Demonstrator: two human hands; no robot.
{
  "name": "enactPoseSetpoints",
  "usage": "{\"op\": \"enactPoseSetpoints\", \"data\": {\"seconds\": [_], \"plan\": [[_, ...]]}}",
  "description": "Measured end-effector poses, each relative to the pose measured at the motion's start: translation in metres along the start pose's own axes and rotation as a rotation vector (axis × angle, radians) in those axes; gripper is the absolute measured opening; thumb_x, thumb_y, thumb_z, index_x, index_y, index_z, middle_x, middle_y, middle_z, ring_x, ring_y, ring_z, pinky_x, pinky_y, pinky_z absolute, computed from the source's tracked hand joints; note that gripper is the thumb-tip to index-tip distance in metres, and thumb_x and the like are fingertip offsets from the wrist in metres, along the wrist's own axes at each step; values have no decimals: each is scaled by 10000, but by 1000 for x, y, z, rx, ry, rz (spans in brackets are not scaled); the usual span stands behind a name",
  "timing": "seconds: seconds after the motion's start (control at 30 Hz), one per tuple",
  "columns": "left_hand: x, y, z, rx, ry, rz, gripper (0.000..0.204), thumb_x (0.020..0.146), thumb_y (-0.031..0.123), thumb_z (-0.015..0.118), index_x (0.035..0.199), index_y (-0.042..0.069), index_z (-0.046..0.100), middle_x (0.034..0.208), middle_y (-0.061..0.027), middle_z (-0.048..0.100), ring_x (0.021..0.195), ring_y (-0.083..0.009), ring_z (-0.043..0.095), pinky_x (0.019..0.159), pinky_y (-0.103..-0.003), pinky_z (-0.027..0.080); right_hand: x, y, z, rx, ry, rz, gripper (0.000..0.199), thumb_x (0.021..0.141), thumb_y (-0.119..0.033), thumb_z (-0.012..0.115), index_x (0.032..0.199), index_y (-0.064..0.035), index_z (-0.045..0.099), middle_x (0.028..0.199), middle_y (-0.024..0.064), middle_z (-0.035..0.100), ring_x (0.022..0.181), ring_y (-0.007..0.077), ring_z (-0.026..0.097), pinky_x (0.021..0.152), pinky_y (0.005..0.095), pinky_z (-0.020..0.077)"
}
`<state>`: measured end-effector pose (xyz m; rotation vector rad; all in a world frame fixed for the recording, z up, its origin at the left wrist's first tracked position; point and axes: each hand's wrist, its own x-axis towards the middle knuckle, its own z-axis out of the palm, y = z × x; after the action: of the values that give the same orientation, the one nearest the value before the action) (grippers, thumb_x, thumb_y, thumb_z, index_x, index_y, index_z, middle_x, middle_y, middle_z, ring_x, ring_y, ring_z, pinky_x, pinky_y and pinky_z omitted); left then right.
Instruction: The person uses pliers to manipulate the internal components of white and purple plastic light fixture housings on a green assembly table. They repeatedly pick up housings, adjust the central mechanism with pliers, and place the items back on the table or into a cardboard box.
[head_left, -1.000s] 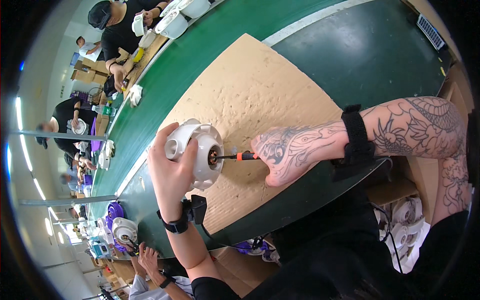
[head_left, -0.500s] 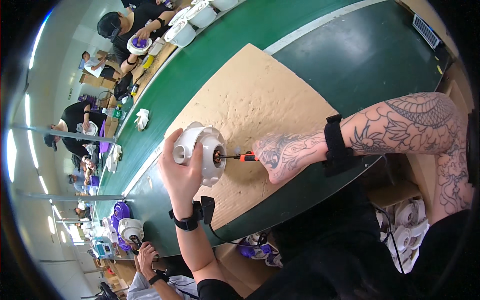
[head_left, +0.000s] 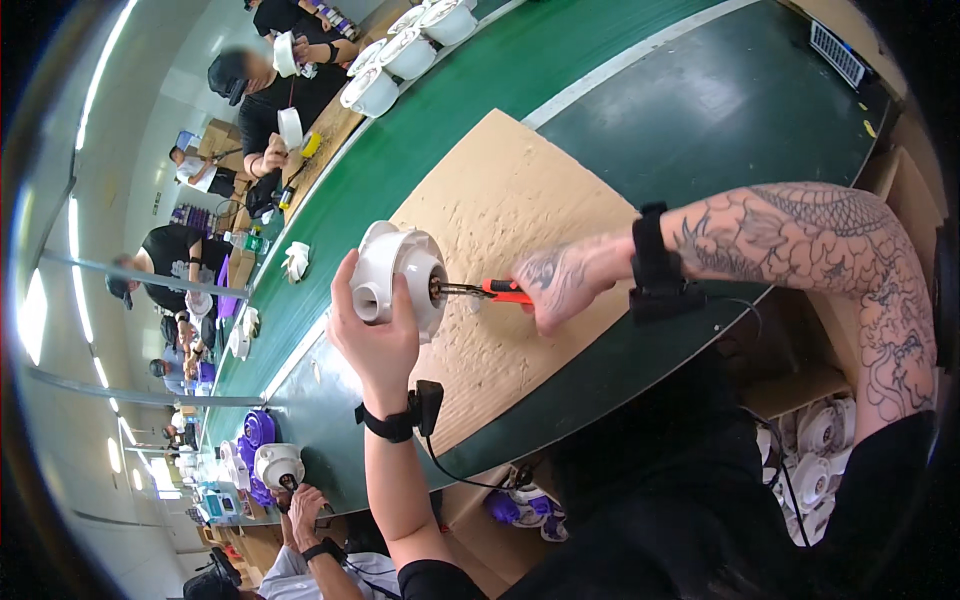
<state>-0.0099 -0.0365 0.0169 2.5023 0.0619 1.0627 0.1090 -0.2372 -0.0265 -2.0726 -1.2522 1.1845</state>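
My left hand grips a round white plastic housing from its left side, thumb and fingers spread around its shell. The housing is tilted so that its open hub faces right. At that hub are the jaws of slim pliers with red-orange and black handles. Closed around those handles is my right hand, reaching in from the right. The jaws touch a small copper-coloured part in the hub; whether they clamp it I cannot tell. Both hands are above a dented cardboard sheet.
The cardboard lies on a green worktable. White housings line the far side near a person in black. At lower left, another person's hands work at a white housing. Below the table's edge, a box holds white parts.
The housing has turned, its hub now facing more to the right. The pliers and my right hand have moved with it. Across the table, a person has raised white parts in both hands.
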Motion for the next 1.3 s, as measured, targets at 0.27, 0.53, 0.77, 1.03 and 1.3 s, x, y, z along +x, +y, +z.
{"op": "enactPoseSetpoints", "data": {"seconds": [0.27,0.53,0.77,1.03,1.3], "plan": [[33,9,0,54,-86,18,441,811,147,739,1198,-30,622,905,-208,718,779,-284,717,760,-369,551,-12,-2,-4,-223,377,-210,164,709,-94,652,811,32,631,769,220,677,725,367,669,632,440,511],[43,5,0,-70,-120,-100,428,828,144,735,1193,-55,631,939,-202,713,811,-218,698,727,-330,554,-37,-17,-33,401,9,-56,217,712,-174,787,765,8,680,713,153,637,732,282,645,653,375,527],[22,-12,34,-44,-162,-256,446,820,163,727,1194,-64,641,944,-213,725,759,-237,700,722,-339,555,-6,25,16,-782,997,-182,166,703,-80,658,820,22,717,809,231,678,772,335,673,654,410,517],[21,-22,37,33,-146,-127,438,821,217,730,1158,-56,671,938,-229,724,768,-283,720,759,-373,555,-28,-10,-35,-472,68,-46,213,701,-125,678,891,-29,691,890,167,689,731,294,609,682,434,509],[27,10,42,85,-167,-186,401,810,213,729,1159,17,699,973,-231,724,773,-334,719,770,-378,552,-70,-11,-47,-281,-96,195,253,667,-183,778,818,-17,661,737,120,644,688,268,630,634,393,497]]}}
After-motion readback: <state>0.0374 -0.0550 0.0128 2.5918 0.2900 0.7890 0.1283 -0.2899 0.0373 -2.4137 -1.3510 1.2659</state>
